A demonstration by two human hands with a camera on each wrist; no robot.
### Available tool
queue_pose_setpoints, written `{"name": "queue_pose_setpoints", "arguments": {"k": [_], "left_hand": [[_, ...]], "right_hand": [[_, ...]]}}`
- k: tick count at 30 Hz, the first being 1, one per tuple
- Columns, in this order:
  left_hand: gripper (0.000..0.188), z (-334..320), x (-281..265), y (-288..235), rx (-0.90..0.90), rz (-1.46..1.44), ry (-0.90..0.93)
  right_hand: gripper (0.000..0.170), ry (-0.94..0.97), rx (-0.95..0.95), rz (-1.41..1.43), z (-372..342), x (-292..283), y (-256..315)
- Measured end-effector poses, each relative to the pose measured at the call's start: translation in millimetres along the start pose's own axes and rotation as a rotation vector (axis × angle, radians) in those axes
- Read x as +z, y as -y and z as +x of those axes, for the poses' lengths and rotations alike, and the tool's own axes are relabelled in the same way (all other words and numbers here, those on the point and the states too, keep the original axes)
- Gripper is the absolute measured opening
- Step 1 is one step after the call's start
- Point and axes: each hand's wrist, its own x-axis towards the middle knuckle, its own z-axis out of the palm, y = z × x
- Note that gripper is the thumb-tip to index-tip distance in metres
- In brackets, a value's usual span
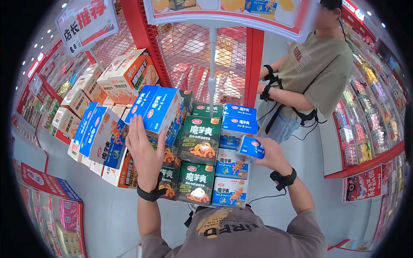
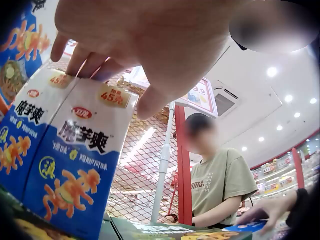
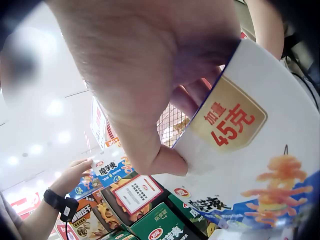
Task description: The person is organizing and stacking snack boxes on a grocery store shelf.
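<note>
My left hand (image 1: 145, 152) lies with straight fingers on the upper edge of two side-by-side blue-and-white snack boxes (image 1: 155, 109), its thumb spread toward the right. In the left wrist view those boxes (image 2: 75, 155) stand upright beneath the palm. My right hand (image 1: 275, 157) holds another blue-and-white snack box (image 1: 252, 146) at the right side of the display. The right wrist view shows the thumb on the face of this box (image 3: 250, 150) and the fingers behind it. Green snack boxes (image 1: 198, 138) stand stacked between my hands.
More blue-and-white boxes (image 1: 230, 185) are stacked at the near right. Orange-and-white boxes (image 1: 129, 73) fill the left side. A sign pole (image 1: 212, 64) rises behind the green boxes, before a red-framed mesh panel (image 1: 185, 56). Another person (image 1: 318, 73) stands at the far right.
</note>
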Motion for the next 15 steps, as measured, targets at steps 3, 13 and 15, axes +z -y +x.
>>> {"name": "queue_pose_setpoints", "arguments": {"k": [3, 13, 15], "left_hand": [[0.070, -3, 15, 2, 0.005, 0.075, -0.016], [0.068, -6, 17, 3, -0.016, 0.086, -0.020], [0.069, -8, 18, 2, -0.008, 0.090, -0.020]], "right_hand": [[0.074, 0.038, -0.091, -0.030, 20, 19, -8], [0.077, 0.056, -0.185, -0.168, 49, 61, -2], [0.082, -0.046, -0.253, -0.289, 41, 61, 1]]}}
